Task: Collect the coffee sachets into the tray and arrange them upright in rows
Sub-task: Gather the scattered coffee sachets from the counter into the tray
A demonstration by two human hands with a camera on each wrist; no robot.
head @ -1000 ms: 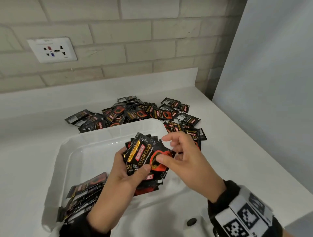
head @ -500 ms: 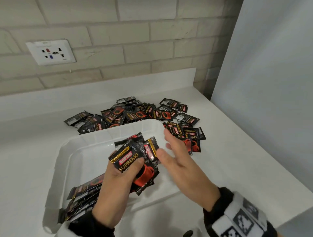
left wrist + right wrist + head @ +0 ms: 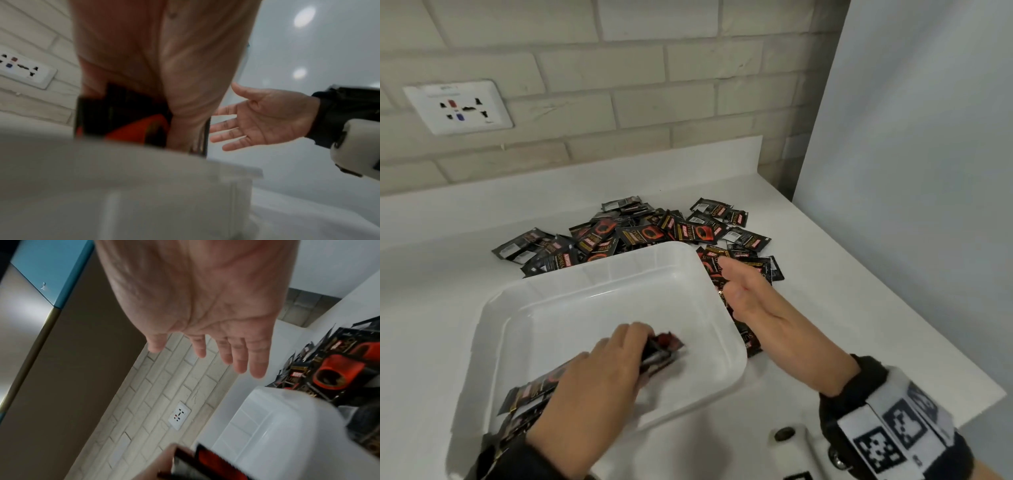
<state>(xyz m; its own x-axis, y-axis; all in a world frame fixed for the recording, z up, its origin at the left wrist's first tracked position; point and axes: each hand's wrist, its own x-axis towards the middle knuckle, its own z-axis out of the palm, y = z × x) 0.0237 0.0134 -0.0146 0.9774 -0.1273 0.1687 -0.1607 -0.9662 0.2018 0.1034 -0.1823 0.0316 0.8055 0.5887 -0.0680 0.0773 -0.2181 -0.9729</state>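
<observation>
A white plastic tray (image 3: 599, 281) sits on the counter. My left hand (image 3: 599, 370) is down inside it and grips a stack of black-and-red coffee sachets (image 3: 662, 349), seen close up as a dark stack (image 3: 123, 116) in the left wrist view. A row of sachets (image 3: 530, 394) leans along the tray's near-left side, partly hidden by my left arm. My right hand (image 3: 750, 294) hovers over the tray's right rim, fingers straight, holding nothing; its bare palm (image 3: 205, 296) fills the right wrist view. A loose sachet pile (image 3: 654, 233) lies behind the tray.
More sachets (image 3: 750, 339) lie right of the tray under my right hand. A brick wall with a socket plate (image 3: 458, 106) stands behind. A pale panel (image 3: 911, 171) rises on the right. The counter's front-right edge (image 3: 962, 377) is near my right wrist.
My left hand has dropped from above the tray down into it with the sachet stack. My right hand has let go of the stack and moved right, over the tray's rim.
</observation>
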